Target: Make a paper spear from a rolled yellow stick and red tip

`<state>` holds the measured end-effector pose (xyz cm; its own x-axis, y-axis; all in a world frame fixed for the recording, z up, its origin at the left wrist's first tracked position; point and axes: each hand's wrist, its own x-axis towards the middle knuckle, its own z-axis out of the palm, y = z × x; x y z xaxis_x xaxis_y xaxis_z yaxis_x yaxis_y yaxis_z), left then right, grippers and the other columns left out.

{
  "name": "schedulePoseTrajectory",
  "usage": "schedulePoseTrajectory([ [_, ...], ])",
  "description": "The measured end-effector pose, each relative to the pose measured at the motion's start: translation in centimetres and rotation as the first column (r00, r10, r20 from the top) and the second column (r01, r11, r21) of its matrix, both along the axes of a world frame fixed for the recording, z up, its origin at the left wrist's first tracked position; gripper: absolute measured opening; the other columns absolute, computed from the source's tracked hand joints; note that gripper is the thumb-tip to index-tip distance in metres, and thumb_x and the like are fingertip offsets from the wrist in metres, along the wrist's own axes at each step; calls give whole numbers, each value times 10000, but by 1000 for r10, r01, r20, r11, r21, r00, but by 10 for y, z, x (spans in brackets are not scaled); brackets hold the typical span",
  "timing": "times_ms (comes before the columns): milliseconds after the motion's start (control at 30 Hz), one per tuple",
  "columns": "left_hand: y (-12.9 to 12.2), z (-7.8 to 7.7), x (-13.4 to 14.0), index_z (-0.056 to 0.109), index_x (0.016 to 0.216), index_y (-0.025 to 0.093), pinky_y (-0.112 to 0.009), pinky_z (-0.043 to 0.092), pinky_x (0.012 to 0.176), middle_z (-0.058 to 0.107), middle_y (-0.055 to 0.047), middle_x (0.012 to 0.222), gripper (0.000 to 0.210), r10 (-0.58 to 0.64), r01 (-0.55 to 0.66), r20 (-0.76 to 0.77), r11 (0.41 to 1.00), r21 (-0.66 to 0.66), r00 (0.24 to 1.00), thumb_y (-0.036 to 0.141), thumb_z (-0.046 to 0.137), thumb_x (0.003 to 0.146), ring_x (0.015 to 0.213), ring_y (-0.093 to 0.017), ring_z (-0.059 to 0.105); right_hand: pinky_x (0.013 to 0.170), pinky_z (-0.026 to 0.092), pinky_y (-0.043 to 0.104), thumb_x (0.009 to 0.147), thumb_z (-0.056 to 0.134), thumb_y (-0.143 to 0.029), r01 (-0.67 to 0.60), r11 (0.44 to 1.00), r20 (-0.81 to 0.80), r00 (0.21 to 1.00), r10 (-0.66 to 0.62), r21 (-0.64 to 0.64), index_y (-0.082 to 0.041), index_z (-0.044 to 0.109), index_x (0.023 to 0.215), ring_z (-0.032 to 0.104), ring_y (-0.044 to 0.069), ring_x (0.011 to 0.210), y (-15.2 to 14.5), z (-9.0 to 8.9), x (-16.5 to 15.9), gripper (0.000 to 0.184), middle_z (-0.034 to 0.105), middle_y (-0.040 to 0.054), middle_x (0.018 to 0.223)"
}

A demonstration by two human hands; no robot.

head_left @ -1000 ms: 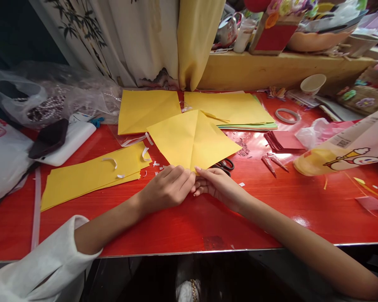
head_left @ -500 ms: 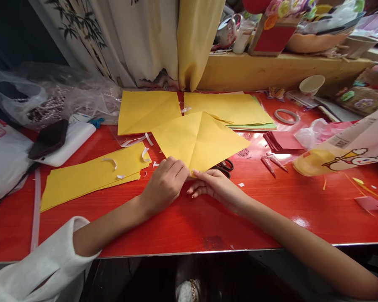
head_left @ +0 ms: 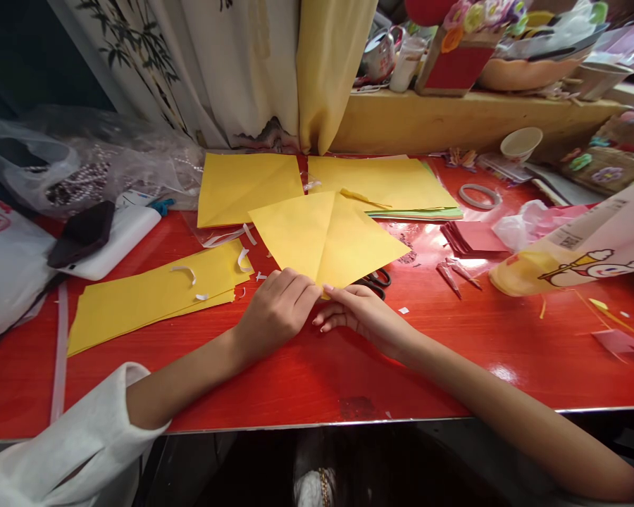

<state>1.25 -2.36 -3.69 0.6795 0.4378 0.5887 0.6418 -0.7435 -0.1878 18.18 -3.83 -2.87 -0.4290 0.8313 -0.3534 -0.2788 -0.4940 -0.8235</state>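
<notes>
A creased sheet of yellow paper (head_left: 330,236) is held up by its near corner, its far corners spread away from me. My left hand (head_left: 284,303) is closed on that corner from the left. From the right, my right hand (head_left: 364,313) pinches the same corner between thumb and fingers, the other fingers curled below. Black-handled scissors (head_left: 377,280) lie partly hidden beneath the paper. To the left, a stack of yellow paper strips (head_left: 148,292) has curled white scraps on it. Behind the held sheet lie a yellow sheet (head_left: 248,184) and a paper stack (head_left: 380,179).
On the right are a stack of red paper squares (head_left: 475,238), a tape ring (head_left: 480,196) and a tilted drink cup (head_left: 565,250). A phone (head_left: 82,234) and plastic bags (head_left: 106,158) occupy the left. Paper scraps dot the red table (head_left: 327,380).
The held paper's right and left corners have shifted slightly left, and its far corner has dipped a little. Both hands keep their hold, almost in place.
</notes>
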Motion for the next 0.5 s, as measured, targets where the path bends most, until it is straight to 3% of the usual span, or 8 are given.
schedulePoseTrajectory([
  [500, -2, 0, -2, 584, 863, 153, -290, 356, 619, 596, -32, 774, 99, 23, -18, -63, 996, 83, 998, 177, 507, 805, 742, -165, 481, 626, 501, 252, 830, 526, -314, 47, 999, -23, 999, -46, 26, -91, 591, 756, 615, 129, 635, 0, -3, 0, 244, 609, 54, 629],
])
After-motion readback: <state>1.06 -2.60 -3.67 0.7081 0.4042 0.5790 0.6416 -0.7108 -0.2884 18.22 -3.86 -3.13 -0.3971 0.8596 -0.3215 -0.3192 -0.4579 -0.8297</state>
